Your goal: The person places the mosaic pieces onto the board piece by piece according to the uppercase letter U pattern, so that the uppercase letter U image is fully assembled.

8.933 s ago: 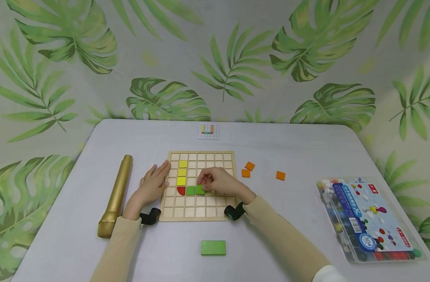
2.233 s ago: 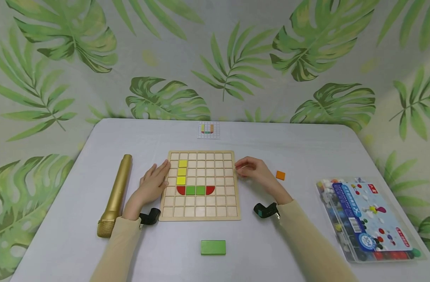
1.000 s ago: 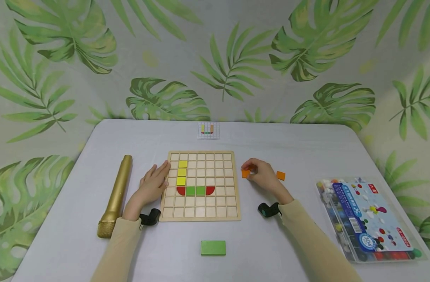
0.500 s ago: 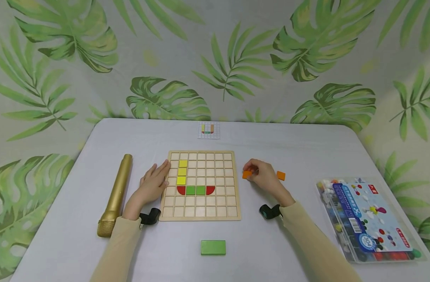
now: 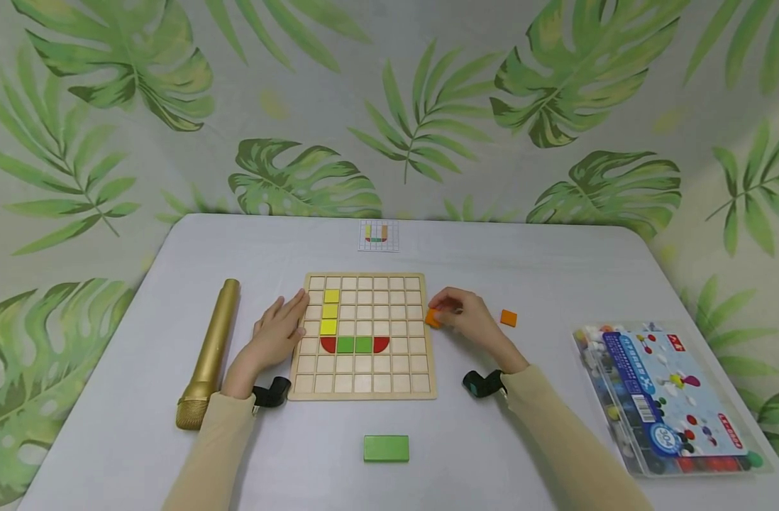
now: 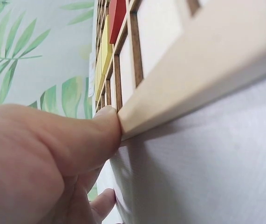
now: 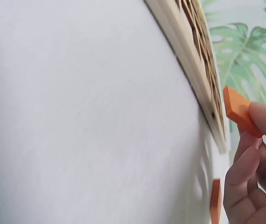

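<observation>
In the head view my left hand [image 5: 277, 337] rests with straight fingers against the left edge of a wooden grid board [image 5: 364, 397]. Its thumb [image 6: 93, 137] touches the board's side in the left wrist view. Just off the board's right edge, my right hand [image 5: 469, 319] pinches an orange square tile [image 7: 239, 109] between thumb and fingers, raised and tilted. On the board stand a column of yellow tiles [image 5: 330, 311], a red quarter-round piece [image 5: 328, 345], two green tiles [image 5: 354, 345] and another red quarter-round piece [image 5: 380, 345].
An orange tile [image 5: 508, 318] lies right of the right hand. The right wrist view shows an orange tile [image 7: 215, 201] on the cloth. Around are a gold microphone [image 5: 211, 355], green block [image 5: 386, 448], pattern card [image 5: 379, 235] and plastic case [image 5: 673, 397].
A second red piece now sits right of the green tiles. My right hand left the board, picked up an orange tile, and has moved left with it. The left hand stays put.
</observation>
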A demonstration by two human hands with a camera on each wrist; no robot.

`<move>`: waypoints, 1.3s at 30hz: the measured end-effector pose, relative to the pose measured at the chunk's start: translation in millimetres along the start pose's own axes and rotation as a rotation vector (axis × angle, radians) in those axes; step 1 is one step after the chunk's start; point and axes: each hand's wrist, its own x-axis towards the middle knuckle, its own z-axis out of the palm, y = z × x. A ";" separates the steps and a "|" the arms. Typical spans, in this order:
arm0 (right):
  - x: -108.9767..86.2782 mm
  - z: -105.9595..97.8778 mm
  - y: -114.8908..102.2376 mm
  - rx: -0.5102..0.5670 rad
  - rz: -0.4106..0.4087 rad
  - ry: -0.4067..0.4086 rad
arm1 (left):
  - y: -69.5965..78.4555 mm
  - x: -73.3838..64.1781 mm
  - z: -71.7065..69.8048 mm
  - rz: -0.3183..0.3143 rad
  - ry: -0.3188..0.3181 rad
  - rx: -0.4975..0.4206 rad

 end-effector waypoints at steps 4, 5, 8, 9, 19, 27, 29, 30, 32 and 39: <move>6.7 7.7 -9.4 0.060 -0.014 -0.047 | -0.7 -0.5 0.1 0.007 0.009 -0.024; 8.4 9.9 -12.1 0.071 -0.013 -0.058 | -1.0 -0.7 0.2 0.013 0.012 -0.035; 13.5 16.8 -20.4 0.071 -0.019 -0.095 | -6.5 -1.0 3.7 0.042 0.030 -0.053; 15.5 19.3 -22.1 0.069 -0.025 -0.106 | -6.8 -1.3 3.7 0.045 0.032 -0.059; 31.2 42.0 -42.5 0.014 -0.096 -0.248 | 1.6 -0.8 -0.7 -0.007 0.005 -0.002; 40.5 54.9 -43.2 -0.060 -0.141 -0.312 | -1.0 0.5 1.7 -0.005 0.002 0.006; 40.3 56.4 -43.5 -0.071 -0.145 -0.314 | -1.1 0.4 1.8 -0.004 0.004 0.003; 40.1 56.9 -43.6 -0.076 -0.145 -0.313 | -0.9 0.3 1.7 -0.004 0.005 0.001; 39.3 57.3 -44.7 -0.084 -0.140 -0.311 | -0.9 0.1 1.4 -0.002 0.008 0.001; 36.1 57.6 -47.3 -0.125 -0.107 -0.307 | -0.3 -0.2 1.1 0.004 0.010 -0.001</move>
